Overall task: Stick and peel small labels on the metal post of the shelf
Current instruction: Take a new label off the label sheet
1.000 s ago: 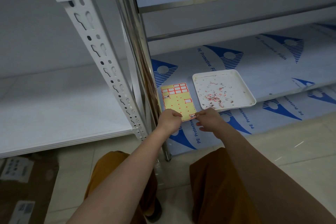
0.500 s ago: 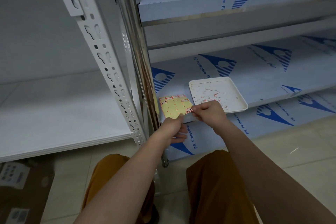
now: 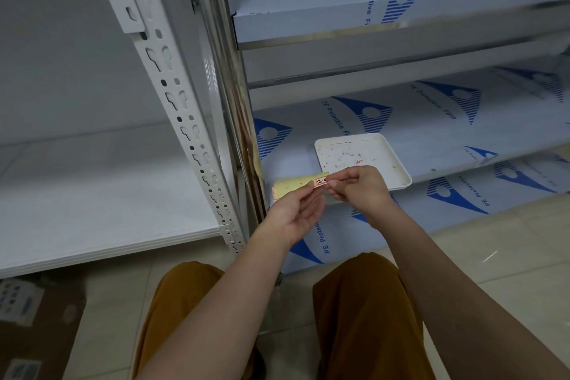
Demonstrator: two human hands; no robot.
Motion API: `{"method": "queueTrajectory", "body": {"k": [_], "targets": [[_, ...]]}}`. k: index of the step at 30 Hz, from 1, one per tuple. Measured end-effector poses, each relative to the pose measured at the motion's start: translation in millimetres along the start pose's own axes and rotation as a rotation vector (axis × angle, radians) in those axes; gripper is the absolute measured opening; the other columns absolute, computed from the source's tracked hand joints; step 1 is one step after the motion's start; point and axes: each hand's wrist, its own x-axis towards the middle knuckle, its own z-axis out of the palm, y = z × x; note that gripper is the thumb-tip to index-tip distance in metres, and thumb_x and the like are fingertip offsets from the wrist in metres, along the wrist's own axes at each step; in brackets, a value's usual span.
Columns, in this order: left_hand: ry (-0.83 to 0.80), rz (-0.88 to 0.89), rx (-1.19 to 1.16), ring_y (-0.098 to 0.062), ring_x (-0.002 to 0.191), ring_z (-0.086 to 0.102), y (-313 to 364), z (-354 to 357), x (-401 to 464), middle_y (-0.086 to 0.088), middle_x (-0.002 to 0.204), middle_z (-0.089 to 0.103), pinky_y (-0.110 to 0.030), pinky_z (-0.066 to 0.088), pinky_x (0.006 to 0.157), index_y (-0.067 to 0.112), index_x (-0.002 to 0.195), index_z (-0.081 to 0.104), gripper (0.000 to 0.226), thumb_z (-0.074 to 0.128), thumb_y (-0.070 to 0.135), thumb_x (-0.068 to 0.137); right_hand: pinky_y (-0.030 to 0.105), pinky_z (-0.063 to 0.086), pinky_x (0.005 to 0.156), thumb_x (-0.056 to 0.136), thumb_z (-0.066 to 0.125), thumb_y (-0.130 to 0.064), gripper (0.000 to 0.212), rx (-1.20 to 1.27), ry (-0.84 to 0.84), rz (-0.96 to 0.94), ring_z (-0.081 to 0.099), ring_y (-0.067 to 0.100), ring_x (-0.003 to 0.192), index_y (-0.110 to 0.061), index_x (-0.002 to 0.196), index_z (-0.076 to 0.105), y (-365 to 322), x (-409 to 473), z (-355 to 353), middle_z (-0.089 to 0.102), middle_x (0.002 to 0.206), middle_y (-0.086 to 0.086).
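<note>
Pinching a yellow label sheet, the left hand meets the right hand, which pinches 1 label. Far right, a white tray rests on film-covered shelving beside the metal post, over pale floor tiles.

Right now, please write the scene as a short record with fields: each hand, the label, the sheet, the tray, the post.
left hand: holds the yellow label sheet
right hand: pinches a red-bordered label at the sheet's edge
label text: begins "2-", rest hidden
white tray: on the film-covered shelf, holds small scraps
metal post: left of the hands, not touched
</note>
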Motion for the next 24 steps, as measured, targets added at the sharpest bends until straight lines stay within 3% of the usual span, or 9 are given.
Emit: {"method": "queueTrajectory", "body": {"k": [4,10,15,24], "targets": [[-0.015,0.017,-0.013,-0.019,0.080,0.068,-2,1,-2,-0.015,0.087,0.071,-0.026,0.059,0.069,0.001,0.104,0.061,0.017,0.063,0.001,0.087,0.020,0.056,0.070,0.088,0.060,0.005,0.017,-0.013,-0.023,0.003,0.065,0.014,0.070,-0.009,0.082,0.068,1,-6,-5,0.069,0.078,0.009],[-0.029,0.059,-0.023,-0.019,0.080,0.067,-2,7,-8,-0.016,0.088,0.069,-0.029,0.056,0.080,0.000,0.099,0.060,0.012,0.060,-0.004,0.087,0.027,0.056,0.074,0.092,0.058,-0.003,0.012,-0.016,0.056,-0.039,0.064,0.015,0.075,-0.013,0.090,0.065,1,-13,-9,0.067,0.089,0.011],[-0.060,0.078,-0.023,-0.019,0.078,0.068,2,11,-11,-0.017,0.090,0.069,-0.025,0.059,0.067,0.000,0.101,0.059,0.015,0.060,-0.006,0.087,0.037,0.057,0.083,0.085,0.067,-0.005,0.014,-0.029,0.103,-0.106,0.066,0.023,0.087,-0.019,0.084,0.064,-7,-15,-11,0.068,0.092,0.009],[-0.089,0.125,-0.045,-0.019,0.080,0.068,10,14,-18,-0.018,0.097,0.068,-0.025,0.059,0.070,-0.002,0.110,0.057,0.027,0.063,-0.006,0.084,0.026,0.057,0.077,0.084,0.065,0.004,0.019,0.013,0.103,-0.152,0.065,0.015,0.082,-0.016,0.086,0.063,-20,-17,-7,0.067,0.086,0.005]]}}
